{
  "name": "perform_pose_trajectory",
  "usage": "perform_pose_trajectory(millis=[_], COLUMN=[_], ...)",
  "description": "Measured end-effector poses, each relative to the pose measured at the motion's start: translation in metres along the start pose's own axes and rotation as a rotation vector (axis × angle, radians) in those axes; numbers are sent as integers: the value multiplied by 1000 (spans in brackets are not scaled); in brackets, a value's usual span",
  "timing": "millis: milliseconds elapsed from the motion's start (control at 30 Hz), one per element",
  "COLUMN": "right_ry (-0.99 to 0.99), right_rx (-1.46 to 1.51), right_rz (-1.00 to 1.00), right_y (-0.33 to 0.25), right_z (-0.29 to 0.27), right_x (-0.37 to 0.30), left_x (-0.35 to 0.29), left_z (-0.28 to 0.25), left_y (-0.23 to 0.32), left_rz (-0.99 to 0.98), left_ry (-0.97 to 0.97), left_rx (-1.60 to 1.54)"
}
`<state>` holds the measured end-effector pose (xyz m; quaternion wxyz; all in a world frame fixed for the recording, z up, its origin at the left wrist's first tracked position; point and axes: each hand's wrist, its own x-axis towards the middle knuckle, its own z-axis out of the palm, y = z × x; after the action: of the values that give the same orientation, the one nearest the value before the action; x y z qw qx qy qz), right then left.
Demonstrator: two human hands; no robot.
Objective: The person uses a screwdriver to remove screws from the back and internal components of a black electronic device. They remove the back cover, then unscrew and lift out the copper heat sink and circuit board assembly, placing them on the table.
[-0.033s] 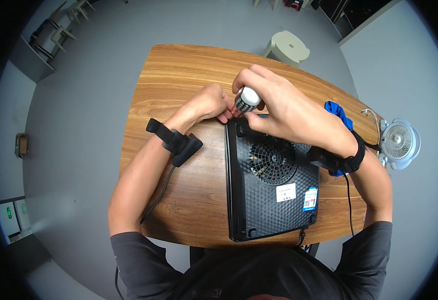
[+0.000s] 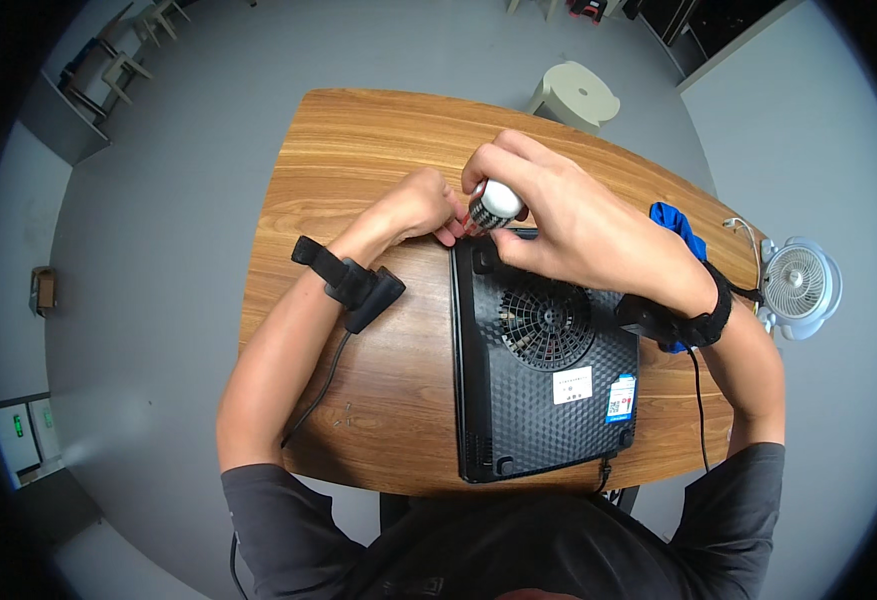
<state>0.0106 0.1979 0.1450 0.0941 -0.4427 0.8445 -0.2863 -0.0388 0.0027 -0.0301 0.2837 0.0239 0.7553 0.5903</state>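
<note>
A black laptop cooling pad (image 2: 548,425) with a round fan grille lies underside up, small feet at its corners. At its far left corner my right hand (image 2: 558,215) is wrapped round a screwdriver (image 2: 499,202) with a white-capped, black-patterned, reddish handle. The tool leans toward that corner; its tip is hidden by fingers. My left hand (image 2: 428,208) is closed beside the tip, its fingertips at the pad's corner. Whatever those fingers pinch, if anything, cannot be made out.
Several tiny screws (image 2: 344,415) lie on the wooden table (image 2: 358,140) left of the pad. A blue cloth-like bundle (image 2: 680,225) and a white fan (image 2: 796,280) are at the right. Cables hang from both wrist straps. A stool (image 2: 576,97) stands beyond the far edge.
The screwdriver's handle has turned and tilted slightly in my right hand, whose fingers have shifted a little. My left hand and the cooling pad stay put.
</note>
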Motion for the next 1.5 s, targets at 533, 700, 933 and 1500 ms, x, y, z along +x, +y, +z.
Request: perform_pose_trajectory(millis=[533, 700, 933, 1500], right_ry=[1, 21, -41, -7], right_rx=[-212, -88, -155, -253], right_rz=[98, -6, -13, -6], right_y=[-12, -2, -12, -5], right_z=[-8, -8, -14, -6], right_x=[0, 0, -2, 2], left_x=[-20, -22, -7, -39], left_z=[6, 6, 2, 3], left_y=[27, 24, 3, 42], left_rz=[-89, -78, -7, -116], left_ry=[62, 50, 18, 21], left_rx=[160, 91, 52, 172])
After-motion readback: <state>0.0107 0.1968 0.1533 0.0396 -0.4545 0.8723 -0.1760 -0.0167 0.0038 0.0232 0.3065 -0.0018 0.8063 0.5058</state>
